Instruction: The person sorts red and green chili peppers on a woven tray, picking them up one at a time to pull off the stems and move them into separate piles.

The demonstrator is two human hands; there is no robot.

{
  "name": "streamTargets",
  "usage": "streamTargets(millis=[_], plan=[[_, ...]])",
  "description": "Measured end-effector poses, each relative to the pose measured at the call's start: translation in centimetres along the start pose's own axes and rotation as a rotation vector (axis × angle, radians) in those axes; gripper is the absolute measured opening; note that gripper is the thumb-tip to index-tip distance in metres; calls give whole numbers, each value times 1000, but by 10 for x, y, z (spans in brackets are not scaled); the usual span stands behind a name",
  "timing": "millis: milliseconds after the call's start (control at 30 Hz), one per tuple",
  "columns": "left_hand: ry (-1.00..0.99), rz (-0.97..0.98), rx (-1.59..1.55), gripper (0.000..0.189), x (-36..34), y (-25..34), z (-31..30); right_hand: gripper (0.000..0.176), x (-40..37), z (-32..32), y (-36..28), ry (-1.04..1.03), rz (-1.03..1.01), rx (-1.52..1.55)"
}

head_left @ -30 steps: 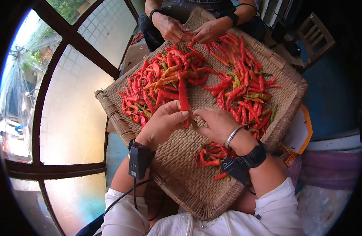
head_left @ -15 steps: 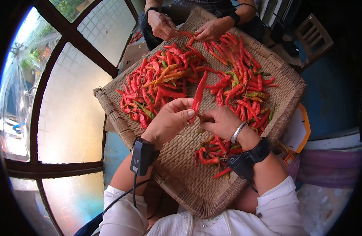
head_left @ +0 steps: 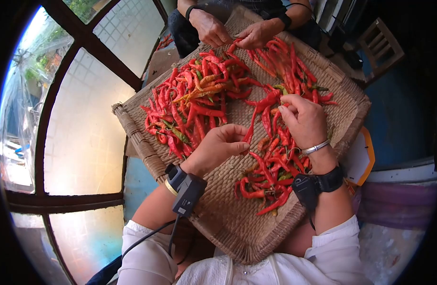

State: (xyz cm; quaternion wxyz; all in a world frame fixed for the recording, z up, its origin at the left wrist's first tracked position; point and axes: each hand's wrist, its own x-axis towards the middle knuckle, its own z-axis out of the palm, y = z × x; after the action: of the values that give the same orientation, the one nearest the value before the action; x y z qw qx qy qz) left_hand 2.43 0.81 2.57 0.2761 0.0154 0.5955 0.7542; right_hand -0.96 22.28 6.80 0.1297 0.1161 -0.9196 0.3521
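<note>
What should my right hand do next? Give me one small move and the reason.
Probably bring the right hand over to the red pepper: the left hand pinches it above the woven tray, while the right hand is apart from it.

Chillies [head_left: 209,112] twd tray's [head_left: 218,209] L & R corners are showing mostly red, w/ some orange & green; tray's showing brn weave; sleeves [head_left: 149,254] showing wht.
</note>
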Motion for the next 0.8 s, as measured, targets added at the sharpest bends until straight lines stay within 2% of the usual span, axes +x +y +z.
streamTargets(millis=[33, 67, 133, 200, 233, 267, 333, 400, 467, 600, 667, 700, 733, 767, 800], plan=[[-127, 21, 144, 29, 2, -7, 1, 20, 1, 0, -1, 7, -22, 15], [-172, 49, 275, 33, 0, -10, 2, 20, 0, 0, -1, 6, -22, 14], [-57, 213, 870, 35, 0, -6, -2, 17, -2, 2, -2, -15, -32, -9], [151, 314, 1413, 38, 0, -9, -15, 17, -3, 6, 0, -71, -43, -21], [178, 298, 1577, 37, 2, -12, -25, 16, -4, 8, 1, -131, -55, -32], [177, 298, 1577, 37, 3, -14, -29, 16, -4, 11, 3, -130, -54, -32], [233, -30, 1687, 36, 7, -14, -34, 16, -6, 19, 6, -171, -85, -67], [236, 13, 1684, 35, 12, -19, -40, 17, -8, 25, 4, -207, -88, -72], [260, -50, 1658, 18, 15, -17, -40, 19, -12, 32, -3, -320, -85, -155], [171, 66, 1525, 22, 12, -11, -38, 25, -18, 42, -12, -506, -148, -169], [23, 208, 987, 17, 10, -7, -35, 29, -21, 45, -13, -492, -176, -132], [-79, 151, 901, 19, 9, -2, -32, 28, -22, 46, -14, -544, -187, -112], [-79, 153, 903, 19, 8, 2, -28, 28, -22, 47, -16, -597, -199, -92], [-146, 105, 740, 17, 6, 5, -24, 21, -22, 46, -19, -653, -133, -102], [-212, 57, 576, 14, 5, 7, -22, 21, -21, 47, -18, -650, -134, -102]])
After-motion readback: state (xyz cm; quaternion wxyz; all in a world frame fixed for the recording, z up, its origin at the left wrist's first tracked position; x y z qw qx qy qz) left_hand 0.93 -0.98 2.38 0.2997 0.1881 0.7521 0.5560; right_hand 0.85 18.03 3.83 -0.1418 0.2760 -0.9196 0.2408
